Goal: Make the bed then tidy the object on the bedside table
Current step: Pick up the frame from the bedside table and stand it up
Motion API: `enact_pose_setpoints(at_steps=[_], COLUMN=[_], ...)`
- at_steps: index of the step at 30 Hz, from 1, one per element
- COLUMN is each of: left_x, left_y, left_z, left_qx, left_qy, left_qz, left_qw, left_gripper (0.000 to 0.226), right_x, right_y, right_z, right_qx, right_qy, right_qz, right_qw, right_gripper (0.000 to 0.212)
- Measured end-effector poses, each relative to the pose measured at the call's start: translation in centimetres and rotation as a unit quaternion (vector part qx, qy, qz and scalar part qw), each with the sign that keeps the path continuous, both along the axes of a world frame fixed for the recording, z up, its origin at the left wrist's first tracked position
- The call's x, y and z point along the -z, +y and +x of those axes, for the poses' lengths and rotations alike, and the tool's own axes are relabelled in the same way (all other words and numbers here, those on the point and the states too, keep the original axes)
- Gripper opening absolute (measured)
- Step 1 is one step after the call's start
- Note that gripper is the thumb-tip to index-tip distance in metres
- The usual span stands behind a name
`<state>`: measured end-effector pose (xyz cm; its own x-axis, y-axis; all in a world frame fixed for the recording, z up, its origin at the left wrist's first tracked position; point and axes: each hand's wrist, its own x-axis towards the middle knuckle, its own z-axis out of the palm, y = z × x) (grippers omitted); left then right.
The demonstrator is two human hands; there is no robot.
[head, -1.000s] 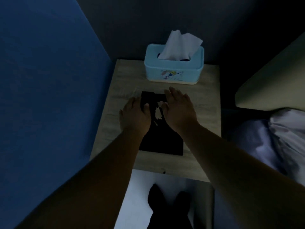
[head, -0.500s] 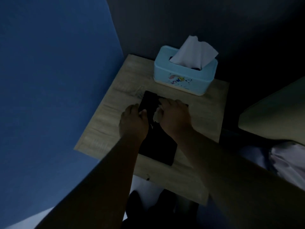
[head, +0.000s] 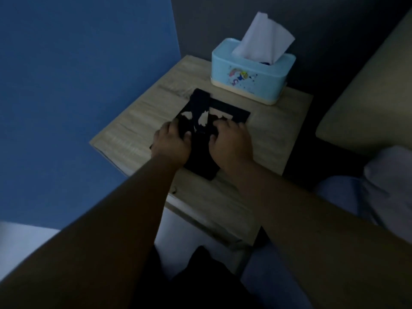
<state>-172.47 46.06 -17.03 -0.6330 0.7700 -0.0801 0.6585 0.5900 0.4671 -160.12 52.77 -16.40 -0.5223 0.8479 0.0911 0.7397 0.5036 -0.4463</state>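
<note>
Bedside table (head: 274,134): centre frame, wood-grain top; work surface.
Tissue box (head: 252,72): upper centre, parked clear at the back edge.
Black cloth (head: 200,157): mid-table, partly lifted, apparently for folding.
Left hand (head: 171,143): fingers closed on cloth.
Right hand (head: 231,146): likewise pinching cloth.

Dim bedroom: wooden bedside table (head: 278,134) in the blue wall (head: 78,85) corner, tissue box (head: 252,76) at its far edge, bed (head: 367,97) alongside.
</note>
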Motion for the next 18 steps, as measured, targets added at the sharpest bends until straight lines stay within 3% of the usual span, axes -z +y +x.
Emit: enact_pose_setpoints(at_steps=[11, 18], left_x=[-0.5, -1.1], left_y=[1.0, 1.9], left_z=[-2.0, -3.2], left_qx=[-0.004, -0.032], left_qy=[-0.029, -0.030], left_qz=[-0.089, -0.100], left_qw=[0.996, 0.994], left_gripper=[0.063, 0.061], right_x=[0.1, 0.1], right_y=[0.8, 1.3], right_z=[-1.0, -1.8], right_qx=[0.090, 0.185], right_qy=[0.009, 0.113], right_qz=[-0.108, -0.159], right_qw=[0.990, 0.963], right_gripper=[0.050, 0.043])
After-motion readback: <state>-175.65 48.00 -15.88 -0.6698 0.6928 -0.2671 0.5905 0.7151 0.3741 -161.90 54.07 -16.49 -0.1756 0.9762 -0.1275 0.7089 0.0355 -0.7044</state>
